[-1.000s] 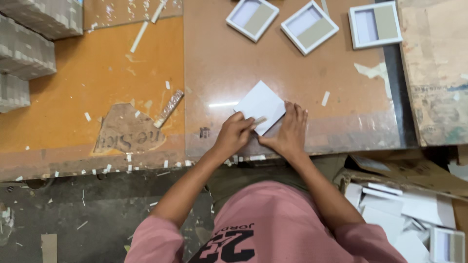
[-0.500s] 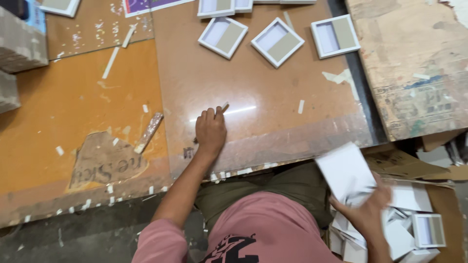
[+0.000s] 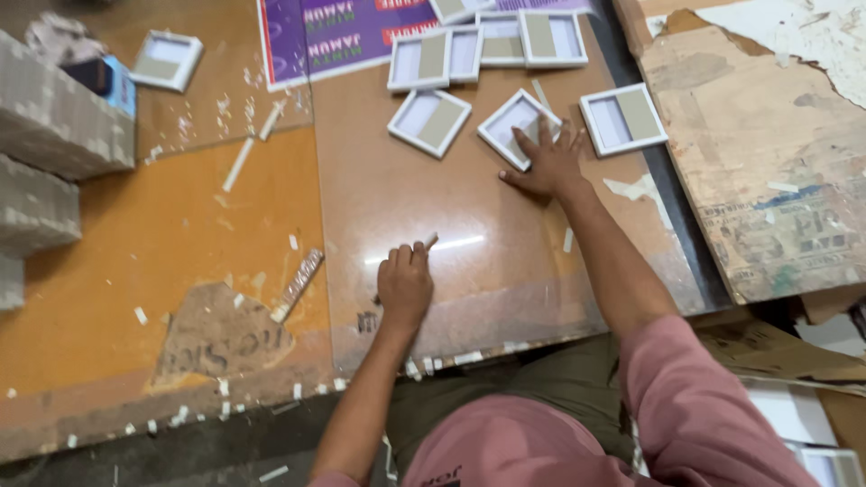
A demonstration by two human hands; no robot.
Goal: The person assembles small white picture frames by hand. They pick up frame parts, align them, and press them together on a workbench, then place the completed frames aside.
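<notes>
My left hand (image 3: 404, 284) rests on the glossy brown board (image 3: 469, 271) near its front edge. Its fingers are curled around a small pale stick-like tool (image 3: 430, 241) that pokes out past the fingertips. My right hand (image 3: 546, 160) is stretched forward and lies flat, fingers spread, on a shallow white square tray with a tan inner panel (image 3: 516, 122). Similar white trays lie around it: one to the left (image 3: 430, 123) and one to the right (image 3: 624, 118).
More white trays (image 3: 487, 45) sit at the back on a purple printed sheet (image 3: 316, 41), and one lies far left (image 3: 165, 60). Grey block stacks (image 3: 54, 135) stand at left. Paper scraps litter the orange surface (image 3: 135, 252). Worn cardboard (image 3: 767, 153) covers the right.
My right hand put down the white box it held low at my right side and reached forward onto a tray on the board. My left hand stayed in place.
</notes>
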